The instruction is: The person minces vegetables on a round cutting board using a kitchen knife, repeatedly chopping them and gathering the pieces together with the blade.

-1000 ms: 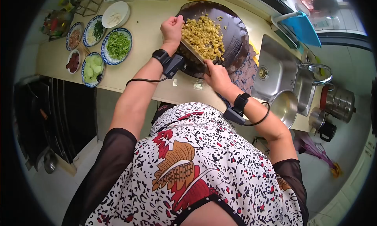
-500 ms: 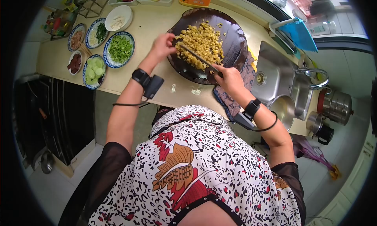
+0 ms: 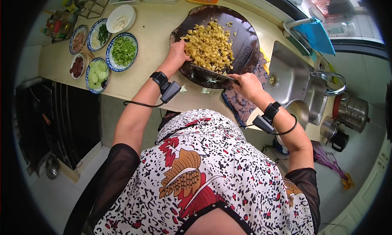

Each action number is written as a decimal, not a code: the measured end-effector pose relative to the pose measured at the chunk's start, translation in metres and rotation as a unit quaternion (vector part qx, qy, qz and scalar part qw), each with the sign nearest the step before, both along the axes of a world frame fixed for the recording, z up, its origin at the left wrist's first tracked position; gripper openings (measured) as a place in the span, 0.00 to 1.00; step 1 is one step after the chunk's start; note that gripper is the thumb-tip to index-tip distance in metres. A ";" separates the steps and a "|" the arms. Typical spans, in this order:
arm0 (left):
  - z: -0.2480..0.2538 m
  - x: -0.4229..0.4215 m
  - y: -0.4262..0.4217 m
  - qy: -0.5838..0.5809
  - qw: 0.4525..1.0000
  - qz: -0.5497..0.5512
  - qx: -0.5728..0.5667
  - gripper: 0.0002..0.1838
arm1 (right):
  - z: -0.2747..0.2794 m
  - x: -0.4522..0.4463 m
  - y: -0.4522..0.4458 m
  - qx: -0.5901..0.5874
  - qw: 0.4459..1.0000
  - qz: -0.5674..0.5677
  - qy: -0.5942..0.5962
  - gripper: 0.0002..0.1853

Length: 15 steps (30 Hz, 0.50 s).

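A dark round cutting board (image 3: 245, 43) carries a spread pile of chopped yellow-brown food (image 3: 210, 45). My right hand (image 3: 248, 86) is closed round the handle of a knife (image 3: 206, 73), whose blade lies along the near edge of the pile. At the board's left edge is my left hand (image 3: 177, 55), beside the pile and near the blade's far end. Its fingers are bent together, and whether anything is between them cannot be made out. A patterned cloth (image 3: 241, 104) shows under the board's near right side.
Plates of chopped greens (image 3: 123, 51) and sliced cucumber (image 3: 97, 75), a bowl of dark red pieces (image 3: 76, 67) and a white bowl (image 3: 130, 15) stand left. To the right are a sink (image 3: 286, 65), a metal bowl (image 3: 300, 110) and pots (image 3: 353, 108).
The knife has swung from a slant across the pile's left side to its near edge. My left hand moved off the blade, then back to the board's edge, lower than before.
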<state>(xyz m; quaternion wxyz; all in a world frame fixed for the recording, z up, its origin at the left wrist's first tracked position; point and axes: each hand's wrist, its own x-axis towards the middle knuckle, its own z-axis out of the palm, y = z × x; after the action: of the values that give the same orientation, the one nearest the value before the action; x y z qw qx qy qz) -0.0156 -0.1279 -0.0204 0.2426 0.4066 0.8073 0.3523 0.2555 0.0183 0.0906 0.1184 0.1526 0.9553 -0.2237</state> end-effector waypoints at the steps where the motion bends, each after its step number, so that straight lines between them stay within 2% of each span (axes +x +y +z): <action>1: -0.003 -0.003 0.005 -0.018 1.000 0.002 -0.008 0.23 | 0.001 -0.002 0.003 0.014 1.000 0.013 0.004 0.16; 3: -0.009 -0.009 0.019 -0.056 0.998 0.003 -0.025 0.19 | -0.001 -0.006 0.011 0.035 0.999 0.011 0.011 0.16; 6: -0.016 -0.027 0.037 -0.158 0.987 -0.034 0.010 0.18 | 0.000 -0.011 0.021 0.056 0.998 -0.012 0.006 0.16; 7: 0.000 -0.029 0.042 -0.223 0.973 -0.051 0.007 0.19 | 0.001 -0.010 0.026 0.055 0.998 -0.019 0.013 0.16; 10: 0.034 -0.031 0.055 -0.294 0.952 -0.081 0.022 0.19 | 0.006 -0.010 0.028 0.047 0.997 -0.050 0.026 0.16; 11: 0.042 -0.033 0.056 -0.242 0.963 -0.115 0.020 0.19 | 0.006 -0.010 0.028 0.039 0.997 -0.064 0.027 0.17; 14: 0.059 -0.037 0.056 -0.224 0.965 -0.122 0.070 0.18 | 0.008 -0.007 0.013 -0.022 0.988 -0.142 0.053 0.17; 15: 0.059 -0.041 0.055 -0.218 0.970 -0.082 0.073 0.15 | 0.009 -0.008 0.004 -0.049 0.982 -0.172 0.066 0.16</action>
<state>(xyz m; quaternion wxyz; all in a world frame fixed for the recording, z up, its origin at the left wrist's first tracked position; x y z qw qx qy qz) -0.0564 -0.0733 0.0383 0.4101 0.4015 0.6710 0.4695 0.2472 0.0227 0.0996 0.0223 0.2936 0.9084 -0.2969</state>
